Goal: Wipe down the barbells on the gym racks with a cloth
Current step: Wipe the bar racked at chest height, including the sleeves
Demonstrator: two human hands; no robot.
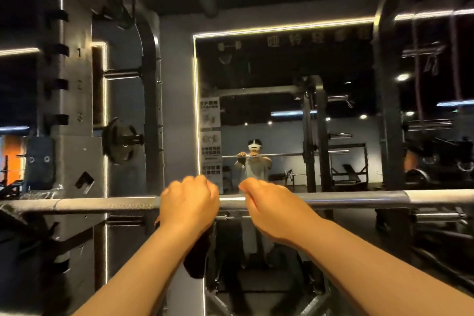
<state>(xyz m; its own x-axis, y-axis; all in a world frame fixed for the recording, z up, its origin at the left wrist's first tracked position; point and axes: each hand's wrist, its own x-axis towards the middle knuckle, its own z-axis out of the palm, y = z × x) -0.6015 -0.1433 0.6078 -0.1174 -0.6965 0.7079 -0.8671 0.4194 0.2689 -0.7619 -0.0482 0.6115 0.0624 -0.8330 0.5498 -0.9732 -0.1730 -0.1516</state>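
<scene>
- A person's left hand (189, 202) clenches a dark fabric cloth (198, 256) around a long silver steel barbell (359, 199), which lies level across a grey steel gym rack (71, 84); the cloth's loose end hangs below the bar
- The right hand (272, 209), just beside the left, curls its fingers over the bare shaft, grasping the barbell
- A lit-edged wall mirror (282, 64) ahead reflects the two-handed hold
- Likely risk: the dangling tail could snag on the rack's fittings during an outward wipe, tugging the cloth from the grip
- A hard push may roll the barbell on its supports should the right hand slacken; the rougher knurled stretch at left could drag the fabric and leave patches unwiped
</scene>
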